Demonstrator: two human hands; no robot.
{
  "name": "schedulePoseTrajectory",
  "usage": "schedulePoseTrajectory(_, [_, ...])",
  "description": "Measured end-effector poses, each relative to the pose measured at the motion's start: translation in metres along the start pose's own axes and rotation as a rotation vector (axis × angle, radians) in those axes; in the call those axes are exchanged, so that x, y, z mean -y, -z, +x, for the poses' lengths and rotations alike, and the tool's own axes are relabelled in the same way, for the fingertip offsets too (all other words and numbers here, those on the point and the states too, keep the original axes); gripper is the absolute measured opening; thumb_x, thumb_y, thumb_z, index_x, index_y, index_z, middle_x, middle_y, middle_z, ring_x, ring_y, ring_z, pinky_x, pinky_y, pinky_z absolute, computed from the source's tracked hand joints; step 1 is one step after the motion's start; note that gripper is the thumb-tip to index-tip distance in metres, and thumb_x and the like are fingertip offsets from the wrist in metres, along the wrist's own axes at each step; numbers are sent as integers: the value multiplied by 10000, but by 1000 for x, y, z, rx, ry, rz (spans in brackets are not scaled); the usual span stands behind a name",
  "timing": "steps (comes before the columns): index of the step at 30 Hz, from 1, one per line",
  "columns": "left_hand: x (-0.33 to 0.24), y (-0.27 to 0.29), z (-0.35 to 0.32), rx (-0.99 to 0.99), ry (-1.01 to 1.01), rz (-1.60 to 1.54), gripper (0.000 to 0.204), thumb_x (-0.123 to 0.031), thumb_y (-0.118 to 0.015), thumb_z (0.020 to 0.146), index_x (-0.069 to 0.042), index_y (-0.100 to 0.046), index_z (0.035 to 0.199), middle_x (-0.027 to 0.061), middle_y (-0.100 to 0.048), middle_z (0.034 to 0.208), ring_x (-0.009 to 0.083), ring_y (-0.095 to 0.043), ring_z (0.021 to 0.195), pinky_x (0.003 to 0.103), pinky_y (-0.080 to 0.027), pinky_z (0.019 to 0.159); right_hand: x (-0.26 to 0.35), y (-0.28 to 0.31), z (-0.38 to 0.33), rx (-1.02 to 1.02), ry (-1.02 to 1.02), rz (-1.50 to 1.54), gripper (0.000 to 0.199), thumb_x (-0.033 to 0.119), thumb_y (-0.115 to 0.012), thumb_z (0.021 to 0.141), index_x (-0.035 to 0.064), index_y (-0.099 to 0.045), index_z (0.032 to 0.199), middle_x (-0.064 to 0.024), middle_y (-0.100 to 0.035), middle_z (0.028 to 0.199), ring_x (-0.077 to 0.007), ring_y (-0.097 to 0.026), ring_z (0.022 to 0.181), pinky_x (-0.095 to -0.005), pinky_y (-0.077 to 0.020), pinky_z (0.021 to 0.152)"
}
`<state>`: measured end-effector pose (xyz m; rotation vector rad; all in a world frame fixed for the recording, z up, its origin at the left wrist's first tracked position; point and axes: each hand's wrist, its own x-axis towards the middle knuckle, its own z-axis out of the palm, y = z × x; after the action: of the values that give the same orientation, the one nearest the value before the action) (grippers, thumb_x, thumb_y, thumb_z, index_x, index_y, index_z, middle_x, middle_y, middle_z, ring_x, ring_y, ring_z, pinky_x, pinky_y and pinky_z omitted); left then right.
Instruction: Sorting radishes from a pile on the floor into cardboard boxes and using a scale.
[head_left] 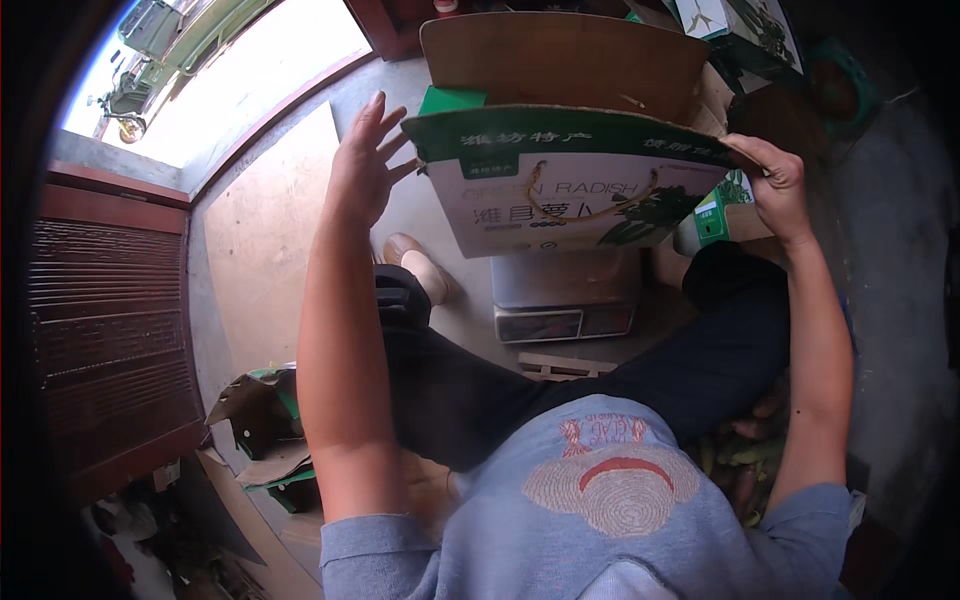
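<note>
A large carton of green-and-white printed cardboard [560, 185] is seen in front of the person, above a silver, flat-topped weighing scale [565, 280]; whether its base is borne by the platform cannot be told. The carton's front is marked by a green band along the upper edge, a white field with a picture of green leafy vegetables, and a drooping handle of yellowish twisted cord [595, 212]. The top is unclosed, and a plain brown cardboard panel [560, 60] is raised at the back. The upper right corner is gripped by the right hand [775, 185], with thumb and fingers brought together on the cardboard edge. The left hand [365, 165] is held beside the left end with its fingers spread wide; contact with the edge cannot be confirmed. On the left, grey floor [400, 82] is bordered by a pale, flat wooden board [265, 240]. Below the right hand, room is narrowed by a smaller green-and-white carton [711, 220], and the near side is bounded by legs in dark trousers [685, 365].
</note>
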<state>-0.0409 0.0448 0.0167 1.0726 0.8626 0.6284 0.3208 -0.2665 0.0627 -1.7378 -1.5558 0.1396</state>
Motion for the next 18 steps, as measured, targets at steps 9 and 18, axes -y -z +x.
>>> schedulePoseTrajectory(9, [25,8,5,90,141,314,899,-266,-829,859,-121,-308,1577,124,-587,1328,256,-561,1271,561,-464,1005,10,-47,-68,37,47,-110,447,-178,-551,690,25,-737,1042,-125,-749,962,-306,-717,904,-365,-556,810])
schedulePoseTrajectory(18, [44,-20,3,202,-95,594,455,-171,-830,840,-32,-687,1248,66,-733,1019,131,-659,934,265,-506,891,48,-26,-107,244,-36,-346,362,-118,-652,673,53,-750,977,-75,-735,924,-270,-675,949,-397,-521,869])
